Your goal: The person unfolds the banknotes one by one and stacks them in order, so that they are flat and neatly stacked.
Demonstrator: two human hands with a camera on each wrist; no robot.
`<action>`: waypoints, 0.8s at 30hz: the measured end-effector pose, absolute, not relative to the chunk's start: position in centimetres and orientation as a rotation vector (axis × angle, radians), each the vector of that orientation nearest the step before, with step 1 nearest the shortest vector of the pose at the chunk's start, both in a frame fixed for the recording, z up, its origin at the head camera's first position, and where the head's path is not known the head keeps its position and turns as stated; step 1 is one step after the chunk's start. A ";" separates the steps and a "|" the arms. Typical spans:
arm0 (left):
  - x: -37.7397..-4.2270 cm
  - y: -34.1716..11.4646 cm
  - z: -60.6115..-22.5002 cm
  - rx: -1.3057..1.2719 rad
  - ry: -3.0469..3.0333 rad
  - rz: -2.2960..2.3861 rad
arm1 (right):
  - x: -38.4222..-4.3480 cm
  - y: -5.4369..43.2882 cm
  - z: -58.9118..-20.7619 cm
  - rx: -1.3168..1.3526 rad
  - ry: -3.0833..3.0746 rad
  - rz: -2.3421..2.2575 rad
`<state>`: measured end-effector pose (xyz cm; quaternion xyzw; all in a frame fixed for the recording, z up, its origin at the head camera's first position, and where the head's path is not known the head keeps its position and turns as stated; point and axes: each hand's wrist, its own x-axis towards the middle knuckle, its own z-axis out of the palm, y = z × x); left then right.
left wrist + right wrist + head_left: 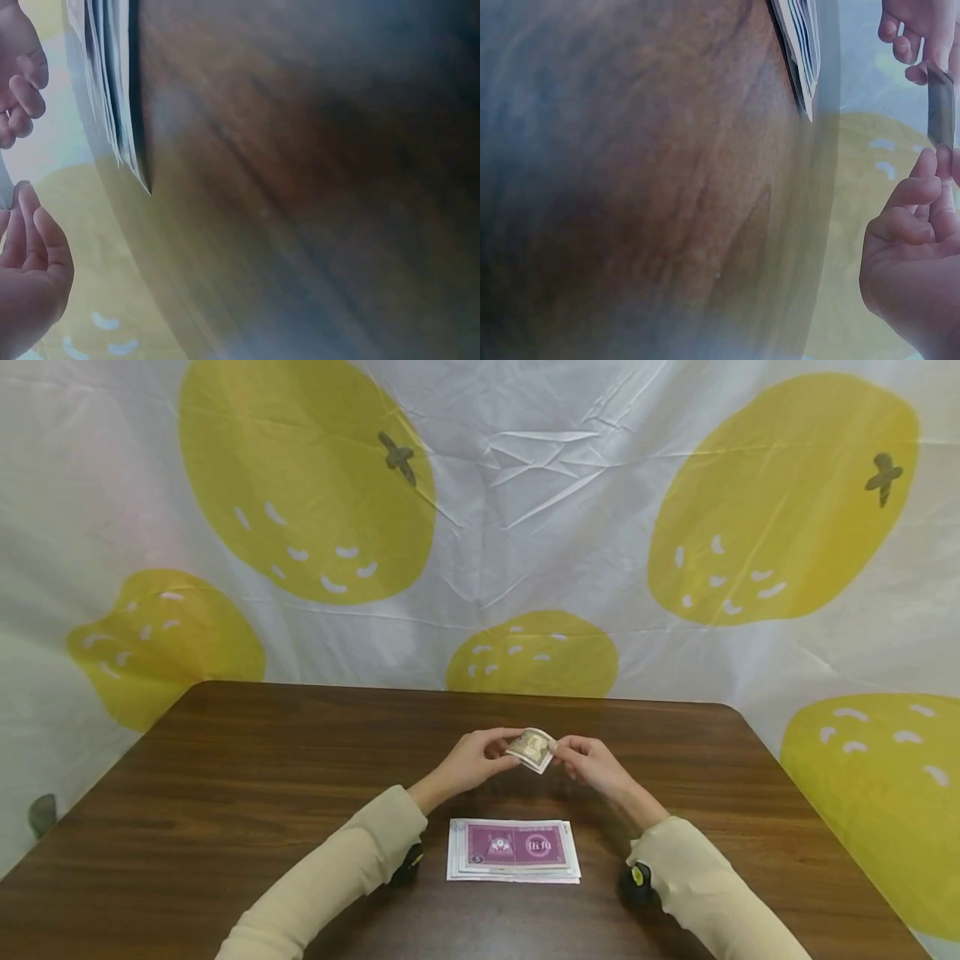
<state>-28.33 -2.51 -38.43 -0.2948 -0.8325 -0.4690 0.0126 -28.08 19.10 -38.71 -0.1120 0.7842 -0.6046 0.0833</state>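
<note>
Above the far half of the table, both hands hold one small tan-and-white banknote (534, 748). My left hand (472, 760) pinches its left edge between thumb and fingers. At the right corner, the thumb and fingers of my right hand (596, 767) grip it. In the right wrist view the banknote (940, 109) shows nearly edge-on between the two hands. Nearer to me, a stack of paper notes (513, 852) lies flat on the table, a purple note on top. Its layered edges (112, 90) show in the left wrist view.
The dark wood-grain table (225, 827) has rounded far corners. Behind it hangs a white cloth (540, 527) printed with large yellow fruit. Black wrist devices (636, 885) sit under both cream sleeves, close to the stack's sides.
</note>
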 end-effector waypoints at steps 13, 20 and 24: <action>-28.4 -2.7 -38.6 -0.869 -2.593 -1.475 | -27.6 18.9 -38.5 -0.414 2.372 -1.829; -28.0 -2.6 -38.2 -0.853 -2.508 -1.348 | -26.3 18.1 -37.0 -0.414 2.392 -1.863; -27.7 -2.6 -38.0 -0.817 -2.446 -1.361 | -27.1 18.4 -38.1 -0.407 2.390 -1.898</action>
